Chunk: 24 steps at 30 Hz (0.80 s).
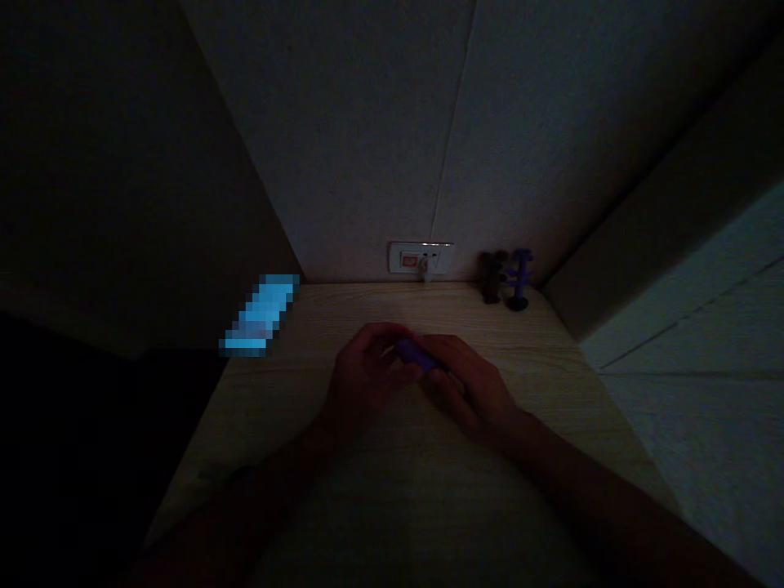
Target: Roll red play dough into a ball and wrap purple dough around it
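Observation:
The scene is very dim. My left hand and my right hand meet over the middle of a light wooden desk. Both have their fingers curled around a small purple object held between them, just above the desk top. I cannot make out the shape of the purple object beyond a short rounded piece. Both forearms reach in from the bottom of the view.
A wall socket plate sits at the back edge of the desk. To its right stand a dark small figure and a purple peg-like stand. A glowing blue screen lies at the desk's left edge. Walls close in on both sides.

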{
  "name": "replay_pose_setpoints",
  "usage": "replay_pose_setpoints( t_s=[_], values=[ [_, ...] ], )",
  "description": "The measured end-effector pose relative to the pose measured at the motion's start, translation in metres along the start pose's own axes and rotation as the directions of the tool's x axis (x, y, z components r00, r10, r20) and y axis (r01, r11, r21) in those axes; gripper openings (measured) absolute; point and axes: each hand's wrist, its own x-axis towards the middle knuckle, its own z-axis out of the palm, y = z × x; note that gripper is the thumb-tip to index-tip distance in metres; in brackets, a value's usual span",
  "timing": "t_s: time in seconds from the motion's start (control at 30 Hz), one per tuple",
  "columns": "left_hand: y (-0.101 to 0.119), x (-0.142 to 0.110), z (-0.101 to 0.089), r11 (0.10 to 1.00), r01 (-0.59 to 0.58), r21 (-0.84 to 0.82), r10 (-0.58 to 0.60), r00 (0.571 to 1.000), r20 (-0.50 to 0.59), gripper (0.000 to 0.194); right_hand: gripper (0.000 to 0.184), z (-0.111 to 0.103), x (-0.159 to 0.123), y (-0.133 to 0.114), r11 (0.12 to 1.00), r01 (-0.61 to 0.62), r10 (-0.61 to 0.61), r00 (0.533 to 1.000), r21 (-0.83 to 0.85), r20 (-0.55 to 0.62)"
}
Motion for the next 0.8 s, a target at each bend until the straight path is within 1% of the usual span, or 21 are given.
replay_pose_setpoints(
  t_s=[0.1, 0.17, 0.23, 0.33, 0.43, 0.53, 0.67, 0.73, 0.8],
  values=[
    [-0.001, 0.0004, -0.0018, 1.0, -0.01, -0.012, 0.01, 1.0, 0.012, 0.051, 0.046, 0.0006, -0.0008, 0.0013, 1.0, 0.013, -0.013, 0.999, 0.001, 0.031],
    [-0.0005, 0.0, -0.003, 1.0, -0.02, 0.006, 0.019, 1.0, 0.023, 0.052, 0.046, 0.0006, -0.0016, 0.0001, 1.0, -0.006, 0.005, 1.0, 0.031, 0.027],
    [0.0006, -0.0004, -0.004, 0.998, -0.029, 0.055, 0.027, 0.999, 0.037, 0.045, 0.043, -0.0002, -0.0019, -0.0027, 0.993, -0.074, 0.076, 0.997, 0.096, -0.015],
    [0.003, 0.0002, -0.0052, 0.978, -0.026, 0.208, 0.02, 0.999, 0.033, 0.027, 0.037, -0.0019, -0.0016, -0.0064, 0.962, -0.188, 0.207, 0.975, 0.199, -0.078],
    [0.0053, 0.0014, -0.0055, 0.949, -0.014, 0.314, 0.02, 1.0, -0.017, 0.019, 0.036, -0.0024, -0.0017, -0.0061, 0.942, -0.226, 0.248, 0.967, 0.248, -0.063],
    [0.0065, 0.0015, -0.0048, 0.941, -0.017, 0.339, 0.029, 0.999, -0.029, 0.017, 0.038, -0.0002, -0.0028, -0.0028, 0.929, -0.267, 0.287, 0.957, 0.256, -0.041],
    [0.0068, 0.0002, -0.0029, 0.94, -0.041, 0.339, 0.037, 0.999, 0.019, 0.02, 0.03, 0.0041, -0.0027, -0.0002, 0.895, -0.322, 0.361, 0.929, 0.308, -0.08],
    [0.0067, -0.0001, -0.0024, 0.939, -0.045, 0.341, 0.032, 0.998, 0.045, 0.022, 0.026, 0.0046, -0.0014, 0.0, 0.888, -0.319, 0.37, 0.923, 0.332, -0.102],
    [0.0062, 0.0, -0.0023, 0.937, -0.03, 0.347, 0.018, 0.999, 0.038, 0.022, 0.027, 0.0037, -0.0001, 0.0005, 0.905, -0.291, 0.337, 0.936, 0.311, -0.105]
  ],
)
